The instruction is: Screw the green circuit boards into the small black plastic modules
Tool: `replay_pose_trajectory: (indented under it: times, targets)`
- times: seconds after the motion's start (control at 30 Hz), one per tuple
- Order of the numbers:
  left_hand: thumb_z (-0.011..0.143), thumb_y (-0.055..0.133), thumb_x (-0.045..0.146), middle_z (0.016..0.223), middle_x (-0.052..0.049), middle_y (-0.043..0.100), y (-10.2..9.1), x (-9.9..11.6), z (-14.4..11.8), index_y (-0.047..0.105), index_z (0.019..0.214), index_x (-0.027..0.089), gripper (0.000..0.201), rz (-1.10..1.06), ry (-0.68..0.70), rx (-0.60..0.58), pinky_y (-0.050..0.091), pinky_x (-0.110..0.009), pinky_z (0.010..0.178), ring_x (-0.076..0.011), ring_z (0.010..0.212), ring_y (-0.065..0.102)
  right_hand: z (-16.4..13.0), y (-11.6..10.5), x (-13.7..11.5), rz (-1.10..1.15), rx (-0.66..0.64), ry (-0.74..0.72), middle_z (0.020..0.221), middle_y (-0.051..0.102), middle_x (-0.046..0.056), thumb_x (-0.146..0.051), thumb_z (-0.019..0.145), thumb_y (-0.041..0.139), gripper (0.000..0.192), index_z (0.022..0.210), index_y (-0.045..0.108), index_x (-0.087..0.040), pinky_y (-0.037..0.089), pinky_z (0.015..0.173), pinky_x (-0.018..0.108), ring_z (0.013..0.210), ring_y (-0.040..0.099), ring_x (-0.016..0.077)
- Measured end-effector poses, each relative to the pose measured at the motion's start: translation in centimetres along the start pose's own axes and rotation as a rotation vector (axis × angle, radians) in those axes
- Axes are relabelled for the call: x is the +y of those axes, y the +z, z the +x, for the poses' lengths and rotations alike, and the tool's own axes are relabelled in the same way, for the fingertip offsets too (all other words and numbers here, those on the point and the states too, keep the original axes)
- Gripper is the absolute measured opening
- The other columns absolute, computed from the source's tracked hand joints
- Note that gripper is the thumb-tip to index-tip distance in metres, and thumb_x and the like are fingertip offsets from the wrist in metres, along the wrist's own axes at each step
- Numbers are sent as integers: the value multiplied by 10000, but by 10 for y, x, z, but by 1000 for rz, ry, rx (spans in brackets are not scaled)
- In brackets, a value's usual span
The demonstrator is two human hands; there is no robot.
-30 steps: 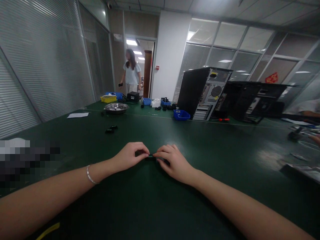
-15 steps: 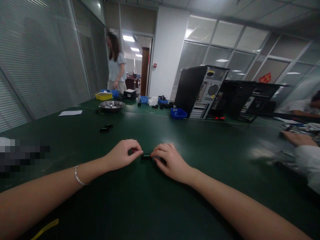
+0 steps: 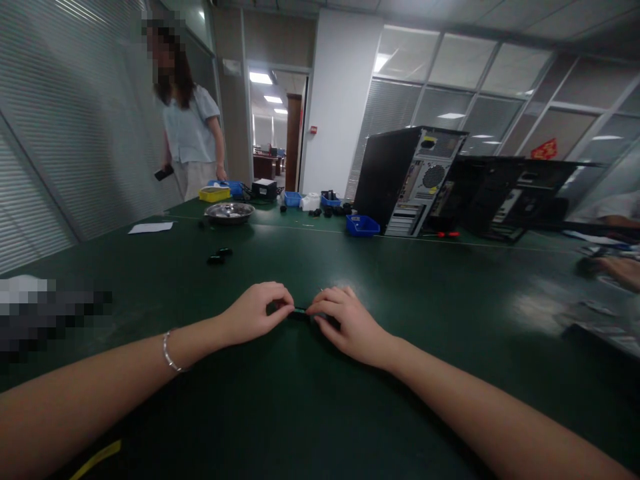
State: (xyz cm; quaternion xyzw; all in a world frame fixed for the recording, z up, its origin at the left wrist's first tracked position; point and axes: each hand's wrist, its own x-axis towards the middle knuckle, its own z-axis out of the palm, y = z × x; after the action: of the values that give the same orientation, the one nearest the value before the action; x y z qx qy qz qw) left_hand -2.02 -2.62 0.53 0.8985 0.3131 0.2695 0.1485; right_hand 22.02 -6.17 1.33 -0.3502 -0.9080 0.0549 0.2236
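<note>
Between my hands, on the dark green table (image 3: 300,387), lies a small black oblong piece (image 3: 299,312) with a greenish top; its exact kind is too small to make out. My left hand (image 3: 263,310) has thumb and forefinger pinched at the piece's left end. At its right end, the fingertips of my right hand (image 3: 345,320) press on it, fingers curled and closed. Two similar black pieces (image 3: 220,256) lie further off to the left, beyond my left hand.
A steel bowl (image 3: 230,213), a yellow tray (image 3: 215,194) and a blue bin (image 3: 363,225) stand at the back. Behind them rises a black computer tower (image 3: 387,177). A person (image 3: 187,133) stands back left; another person's hand (image 3: 620,270) shows at right. Paper (image 3: 151,228) lies left.
My left fingertips now cover the left end of the black piece, where they were just beside it. The person at the back has come closer and further left. The view has shifted slightly.
</note>
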Motion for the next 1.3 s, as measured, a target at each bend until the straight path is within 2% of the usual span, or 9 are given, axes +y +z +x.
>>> replay_pose_trajectory:
  times: [0.97,1.1,1.3]
  targets:
    - [931,572,191,837,-36,649,1,-1,-2,660,898,159,99,67,58,13,437,-314,763,-193,793,591,-1,-1,3,-3,5,-5,1066,666,76,-111,933,543,228,1101,670,-200,364,875,383,989,590,225]
    - [948,545,189,903,-47,650,0,2,-2,666,965,166,124,75,95,9,431,-327,802,-202,858,586,-2,-1,3,-3,3,-2,1094,649,82,-103,926,542,284,1166,649,-212,367,874,385,1000,579,230]
    - [941,570,218,991,-72,620,-2,2,-2,704,1036,194,165,99,154,-44,434,-366,855,-239,963,559,-1,0,2,-1,-28,-2,1099,641,75,-87,917,537,309,1161,660,-232,362,884,391,1010,576,231]
